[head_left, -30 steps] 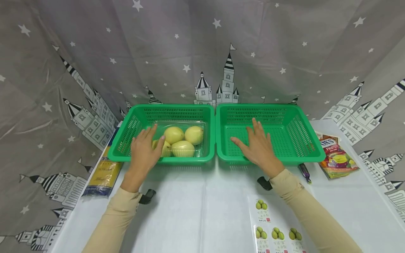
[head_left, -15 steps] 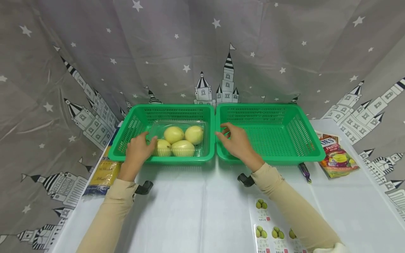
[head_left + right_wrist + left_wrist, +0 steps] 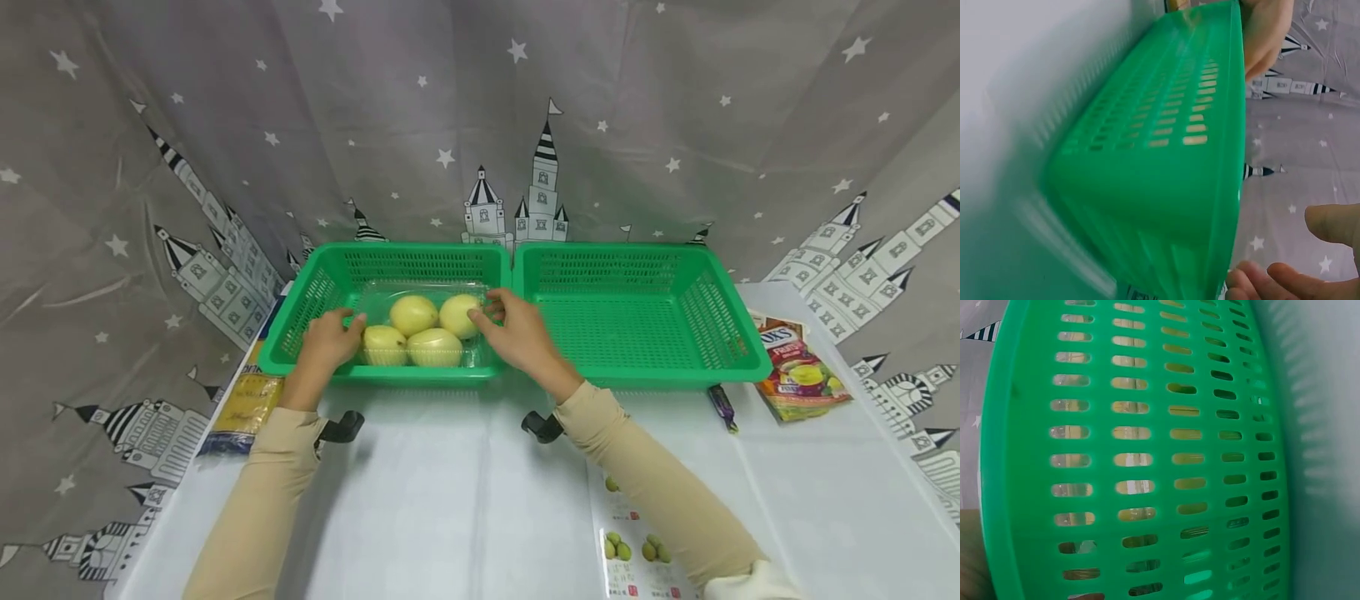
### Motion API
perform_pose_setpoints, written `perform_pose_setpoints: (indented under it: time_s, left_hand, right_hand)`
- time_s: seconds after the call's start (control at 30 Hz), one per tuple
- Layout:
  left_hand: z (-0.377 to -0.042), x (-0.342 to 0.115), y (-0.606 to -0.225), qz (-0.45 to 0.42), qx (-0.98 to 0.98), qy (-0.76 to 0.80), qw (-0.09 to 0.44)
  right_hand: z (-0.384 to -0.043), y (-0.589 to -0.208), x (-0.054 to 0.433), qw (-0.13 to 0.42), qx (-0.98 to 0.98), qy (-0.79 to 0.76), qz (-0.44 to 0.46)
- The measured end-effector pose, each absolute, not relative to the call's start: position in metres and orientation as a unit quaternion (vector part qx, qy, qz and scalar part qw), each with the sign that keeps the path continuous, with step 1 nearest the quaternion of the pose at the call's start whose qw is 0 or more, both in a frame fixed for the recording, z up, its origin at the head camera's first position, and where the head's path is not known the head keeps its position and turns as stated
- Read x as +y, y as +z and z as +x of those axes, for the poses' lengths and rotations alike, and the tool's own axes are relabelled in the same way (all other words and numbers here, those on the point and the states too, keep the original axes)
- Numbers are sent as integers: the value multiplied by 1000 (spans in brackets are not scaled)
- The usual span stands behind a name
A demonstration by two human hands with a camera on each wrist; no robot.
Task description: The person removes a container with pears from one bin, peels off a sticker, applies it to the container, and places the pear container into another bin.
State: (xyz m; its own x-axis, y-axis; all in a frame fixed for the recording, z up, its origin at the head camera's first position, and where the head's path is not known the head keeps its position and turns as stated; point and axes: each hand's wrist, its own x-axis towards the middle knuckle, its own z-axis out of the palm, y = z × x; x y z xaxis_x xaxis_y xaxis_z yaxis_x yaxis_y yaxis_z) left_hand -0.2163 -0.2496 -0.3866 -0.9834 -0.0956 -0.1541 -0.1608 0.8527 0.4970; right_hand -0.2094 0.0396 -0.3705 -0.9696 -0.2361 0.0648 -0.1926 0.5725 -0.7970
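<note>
- In the head view, the clear plastic box (image 3: 472,356) sits inside the left green basket (image 3: 420,375), with four pale yellow fruits (image 3: 414,315) in it.
- Your left hand (image 3: 326,342) is at the box's 9 o'clock, fingers bent and thumb at the box's edge; you cannot tell from these views whether it grips or merely touches the plastic.
- Your right hand (image 3: 517,332) is at 3 o'clock from the box, thumb and fingers well parted with nothing between them; its thumb tip overlaps the nearest fruit in view, contact unclear.
- The right green basket (image 3: 645,375) stands at the left one's 3 o'clock.
- From that right basket, a red snack bag (image 3: 804,375) lies between 3 and 4 o'clock, a purple-wrapped item (image 3: 722,408) between 4 and 5, a label sheet (image 3: 618,571) at 6, partly under your sleeve.
- A yellow packet (image 3: 243,408) lies at the left basket's 8 o'clock.
</note>
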Motion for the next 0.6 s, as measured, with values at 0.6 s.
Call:
perform_pose_setpoints:
  time_s: [0.6]
  left_hand:
    - [-217,-259,-381,-91,961,245,86]
  right_hand:
    - [-209,-376,-2,78,888,-443,-91]
